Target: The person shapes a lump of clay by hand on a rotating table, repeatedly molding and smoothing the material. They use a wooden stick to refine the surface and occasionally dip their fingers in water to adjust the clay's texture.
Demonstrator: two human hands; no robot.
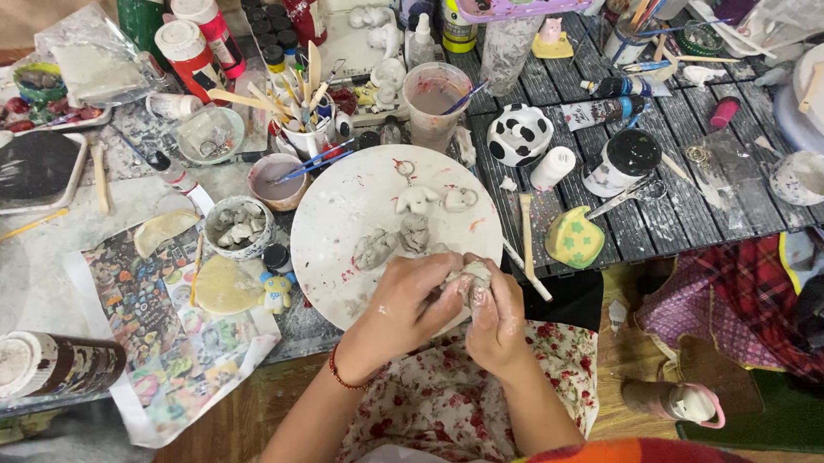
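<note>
Left hand (406,304) is curled closed, fingertips pressing on a small grey clay lump (471,281); a red bead bracelet (337,372) sits on that wrist. Right hand (497,320) is cupped under and around the same lump, fingers wrapped shut on it, thumb up along its side. Both hands carry pale clay residue. The lump is held in the air just past the near rim of a round white work board (353,211), over the person's lap, which is covered by a red-flowered cloth (443,394).

On the board: a grey clay figure (415,231) and a second grey piece (375,249) side by side near the middle; further back a small white figure (416,198), and a pale ring-shaped piece (461,198) just beside it. Smears of clay across the board surface.

Right of the board: a wooden modelling stick (527,233) lying lengthwise, and a yellow-green dotted piece (574,238) near the table edge. Behind these, a black-and-white spotted cup (518,134).

Left of the board: a patterned bowl (239,227) holding grey clay scraps, a flat pale clay disc (225,285) on printed paper, a small blue-and-yellow figurine (277,291) just beside the disc.

Back of the board: a cup of murky water (436,99) with a brush, and a container of wooden tools (302,113).
</note>
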